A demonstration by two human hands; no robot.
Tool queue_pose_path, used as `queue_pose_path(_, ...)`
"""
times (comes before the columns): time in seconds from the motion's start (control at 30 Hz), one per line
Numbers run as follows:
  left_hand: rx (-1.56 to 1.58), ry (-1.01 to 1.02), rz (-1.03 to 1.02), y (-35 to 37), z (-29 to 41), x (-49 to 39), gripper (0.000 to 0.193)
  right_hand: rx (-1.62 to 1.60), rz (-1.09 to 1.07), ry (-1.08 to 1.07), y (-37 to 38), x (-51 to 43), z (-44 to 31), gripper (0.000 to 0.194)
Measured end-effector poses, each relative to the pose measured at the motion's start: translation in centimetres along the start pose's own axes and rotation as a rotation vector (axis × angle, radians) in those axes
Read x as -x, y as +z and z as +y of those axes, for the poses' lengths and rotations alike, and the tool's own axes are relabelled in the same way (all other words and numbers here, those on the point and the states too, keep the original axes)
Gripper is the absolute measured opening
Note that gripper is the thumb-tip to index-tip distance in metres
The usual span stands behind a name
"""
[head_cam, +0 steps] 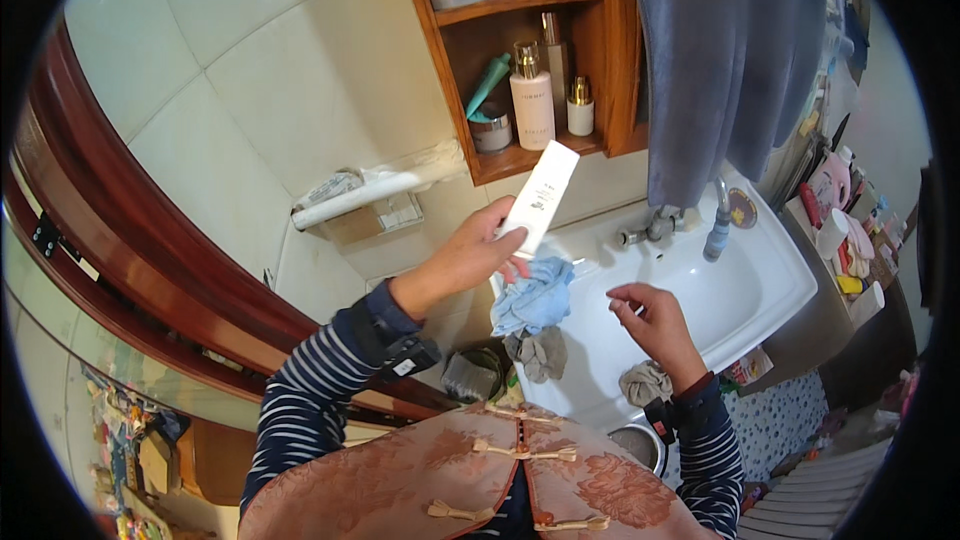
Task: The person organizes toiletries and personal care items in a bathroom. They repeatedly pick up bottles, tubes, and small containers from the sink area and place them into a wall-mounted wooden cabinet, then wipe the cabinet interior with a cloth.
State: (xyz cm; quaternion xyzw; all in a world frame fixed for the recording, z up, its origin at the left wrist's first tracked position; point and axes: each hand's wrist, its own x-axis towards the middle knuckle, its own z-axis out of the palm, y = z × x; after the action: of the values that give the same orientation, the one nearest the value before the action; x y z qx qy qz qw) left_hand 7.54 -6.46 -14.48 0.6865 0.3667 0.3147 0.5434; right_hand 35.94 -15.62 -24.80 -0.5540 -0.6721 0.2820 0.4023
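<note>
My left hand grips the lower end of a white squeeze tube that bears small dark writing, just below a wooden shelf cabinet. Over the white ceramic washbasin hovers my right hand, fingers curled and thumb near the index finger, with nothing visible between them. Under my left hand a light blue cloth lies on the basin's left rim. A grey cloth is beside it, and another crumpled grey-brown cloth rests at the near edge by my right wrist.
Inside the cabinet stand a pink bottle, a green tube and jars. Grey-blue towels hang above the metal faucet. A white ledge juts from the left wall. Several toiletries crowd the counter at right, including a pink jug.
</note>
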Motion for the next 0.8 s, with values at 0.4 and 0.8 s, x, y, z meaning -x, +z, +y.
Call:
queue_pose_path(0.4,0.241,0.138,0.237,-0.5,-1.5,-2.2,0.024,-0.342,0.11,-0.249,4.7,-11.2,-6.7,0.028)
queue_pose_path(0.8,0.215,0.171,0.362,-2.4,-0.9,-3.7,0.036,-0.765,0.133,-0.167,7.8,-17.4,-9.8,0.013)
